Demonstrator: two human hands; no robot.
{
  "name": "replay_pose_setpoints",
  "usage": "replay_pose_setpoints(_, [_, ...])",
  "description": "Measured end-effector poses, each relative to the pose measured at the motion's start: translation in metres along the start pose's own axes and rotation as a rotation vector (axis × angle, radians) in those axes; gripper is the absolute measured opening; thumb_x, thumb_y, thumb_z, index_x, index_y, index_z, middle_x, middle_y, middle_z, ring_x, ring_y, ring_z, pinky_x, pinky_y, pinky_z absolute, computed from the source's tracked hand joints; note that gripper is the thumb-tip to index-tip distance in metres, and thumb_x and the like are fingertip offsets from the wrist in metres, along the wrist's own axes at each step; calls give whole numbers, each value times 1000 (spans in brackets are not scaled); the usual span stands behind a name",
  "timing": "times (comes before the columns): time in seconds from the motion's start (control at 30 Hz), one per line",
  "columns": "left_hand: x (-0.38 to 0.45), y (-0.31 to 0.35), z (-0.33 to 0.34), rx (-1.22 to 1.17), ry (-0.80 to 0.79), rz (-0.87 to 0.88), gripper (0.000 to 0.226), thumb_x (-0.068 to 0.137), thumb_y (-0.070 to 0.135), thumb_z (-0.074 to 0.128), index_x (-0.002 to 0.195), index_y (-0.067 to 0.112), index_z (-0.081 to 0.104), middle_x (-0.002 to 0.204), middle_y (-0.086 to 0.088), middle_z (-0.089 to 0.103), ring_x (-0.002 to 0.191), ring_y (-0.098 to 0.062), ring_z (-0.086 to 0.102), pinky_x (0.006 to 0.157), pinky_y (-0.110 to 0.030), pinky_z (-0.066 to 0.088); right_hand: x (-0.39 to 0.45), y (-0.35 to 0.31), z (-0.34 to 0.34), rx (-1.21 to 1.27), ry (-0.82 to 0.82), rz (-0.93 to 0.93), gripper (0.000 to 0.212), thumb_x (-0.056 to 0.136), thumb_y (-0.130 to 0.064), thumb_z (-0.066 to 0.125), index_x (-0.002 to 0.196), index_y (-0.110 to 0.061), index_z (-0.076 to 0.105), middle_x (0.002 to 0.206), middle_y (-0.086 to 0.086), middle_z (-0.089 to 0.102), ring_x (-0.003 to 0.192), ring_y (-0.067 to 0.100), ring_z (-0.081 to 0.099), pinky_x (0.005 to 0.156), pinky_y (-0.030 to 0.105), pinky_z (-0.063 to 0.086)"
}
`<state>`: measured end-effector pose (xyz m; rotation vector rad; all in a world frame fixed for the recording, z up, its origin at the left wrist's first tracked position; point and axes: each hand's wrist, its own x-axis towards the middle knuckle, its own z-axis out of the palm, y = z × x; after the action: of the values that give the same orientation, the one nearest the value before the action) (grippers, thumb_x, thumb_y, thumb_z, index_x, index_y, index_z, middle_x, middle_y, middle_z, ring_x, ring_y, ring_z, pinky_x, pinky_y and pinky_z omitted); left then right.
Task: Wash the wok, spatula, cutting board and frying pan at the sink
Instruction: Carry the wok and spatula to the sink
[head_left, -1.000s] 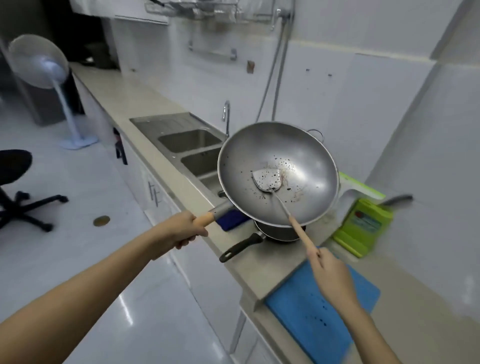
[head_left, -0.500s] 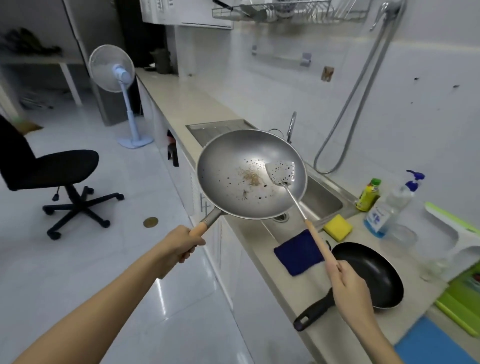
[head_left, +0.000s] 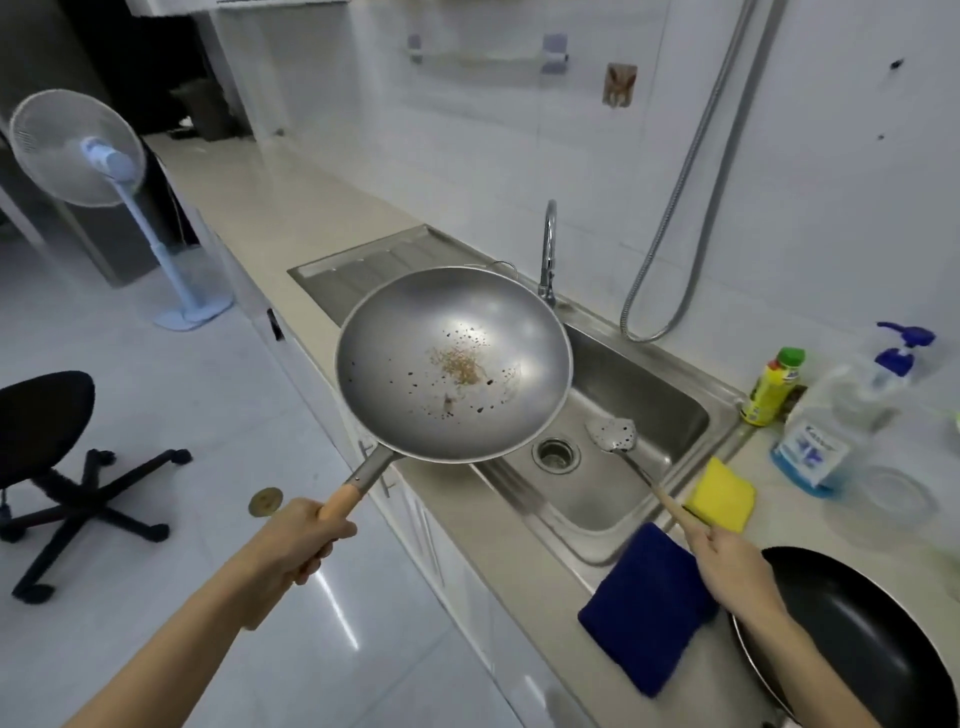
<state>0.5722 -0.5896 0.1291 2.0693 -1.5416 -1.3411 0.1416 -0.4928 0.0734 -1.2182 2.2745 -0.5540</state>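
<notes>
Overhead, the left hand (head_left: 291, 540) grips the wok (head_left: 453, 364) by its wooden handle, holding it above the sink (head_left: 670, 400). Lower right, the right hand (head_left: 732, 566) clasps the spatula (head_left: 615, 435), whose blade reaches into the basin.

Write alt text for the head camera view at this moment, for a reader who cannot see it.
A person's left hand holds a dirty steel wok by its wooden handle above the sink, while the right hand holds a spatula with its blade down in the basin. A yellow sponge, blue cloth and black frying pan lie on the counter beside it.
</notes>
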Motion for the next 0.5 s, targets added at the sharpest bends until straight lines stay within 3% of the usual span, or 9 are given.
replay_pose_setpoints(0.07, [17, 7, -1, 39, -26, -4, 25, 88, 22, 66, 76, 6, 51, 60, -8, 50, 45, -15, 43, 42, -24, 37, 14, -7, 10, -32, -57, -3, 38, 102, -25, 31, 105, -8, 65, 67, 11, 59, 67, 25, 57, 56, 31, 37])
replay_pose_setpoints(0.1, [26, 11, -1, 57, -52, -6, 25, 88, 23, 66, 75, 6, 52, 58, -6, 50, 44, -14, 44, 43, -24, 37, 19, -13, 15, -78, -76, -25, 40, 103, -26, 27, 132, -16, 52, 64, 8, 56, 62, 19, 54, 56, 30, 38])
replay_pose_setpoints(0.13, [35, 16, -1, 74, -75, -3, 26, 87, 24, 66, 73, 6, 53, 56, -5, 50, 43, -14, 44, 43, -24, 37, 24, -17, 20, -125, -106, -48, 43, 103, -28, 22, 145, -35, 29, 60, 3, 51, 58, 14, 50, 55, 27, 38])
replay_pose_setpoints(0.17, [42, 21, -1, 82, -93, -1, 27, 87, 24, 66, 72, 6, 54, 55, -5, 49, 43, -14, 44, 44, -24, 37, 33, -15, 27, -168, -124, -56, 44, 103, -33, 18, 143, -49, 16, 58, -2, 45, 56, 12, 48, 55, 24, 37])
replay_pose_setpoints(0.2, [51, 24, -1, 85, -112, -1, 27, 88, 24, 66, 70, 7, 53, 54, -4, 49, 43, -14, 43, 44, -24, 37, 38, -18, 31, -205, -158, -49, 43, 101, -43, 13, 142, -53, 17, 59, -4, 42, 59, 13, 49, 57, 24, 37])
replay_pose_setpoints(0.27, [71, 34, -1, 114, -152, 18, 28, 88, 24, 66, 68, 8, 53, 53, -4, 49, 42, -13, 43, 44, -24, 37, 57, -10, 47, -228, -185, -5, 82, 81, -75, -6, 140, -42, 40, 66, -5, 48, 71, 19, 55, 66, 28, 39])
replay_pose_setpoints(0.3, [79, 39, -2, 119, -166, 31, 29, 88, 25, 66, 68, 8, 53, 54, -4, 49, 42, -13, 43, 44, -25, 37, 57, -17, 53, -268, -174, 28, 96, 74, -79, -12, 138, -36, 45, 75, -1, 56, 78, 22, 57, 68, 29, 39])
replay_pose_setpoints(0.4, [130, 56, -20, 181, -267, 67, 27, 89, 27, 65, 77, 4, 58, 58, -6, 51, 44, -14, 44, 46, -25, 40, 66, -50, 77, -295, -129, 145, 69, 96, -57, 6, 137, -19, 47, 109, 14, 64, 100, 29, 59, 77, 32, 41])
replay_pose_setpoints(0.5, [138, 64, -12, 226, -296, 91, 25, 89, 26, 64, 87, 1, 61, 61, -6, 51, 46, -14, 44, 46, -24, 40, 65, -56, 66, -329, -89, 196, 36, 103, -32, 25, 114, -21, 57, 111, 17, 63, 102, 31, 59, 81, 32, 43])
